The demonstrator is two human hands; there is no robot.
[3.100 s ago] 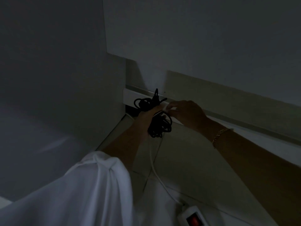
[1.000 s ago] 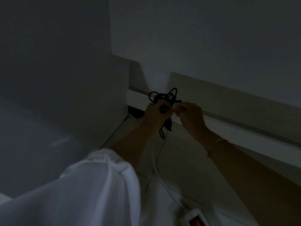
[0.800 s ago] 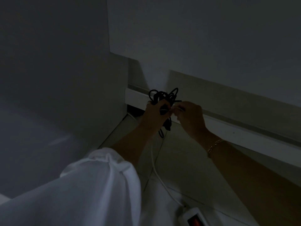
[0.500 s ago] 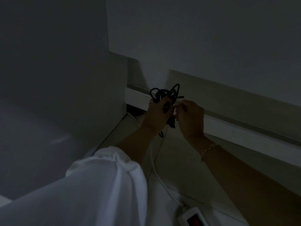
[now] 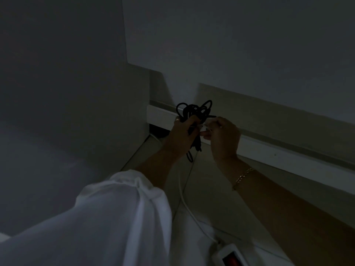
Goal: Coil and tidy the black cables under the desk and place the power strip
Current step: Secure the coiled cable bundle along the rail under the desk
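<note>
1. The black cable bundle (image 5: 194, 113) sits in the left hand (image 5: 182, 136), fingers wrapped round it, near the far white rail (image 5: 278, 156).
2. Right hand (image 5: 225, 138) fingers pinch a pale strip (image 5: 206, 129) beside it.
3. The power strip (image 5: 228, 256) lies on the near floor (image 5: 213, 185).

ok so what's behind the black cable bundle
A white rail running along the wall, with a dark gap below its left end. The left hand gripping the black cable bundle and the right hand cover the stretch directly behind.
</note>
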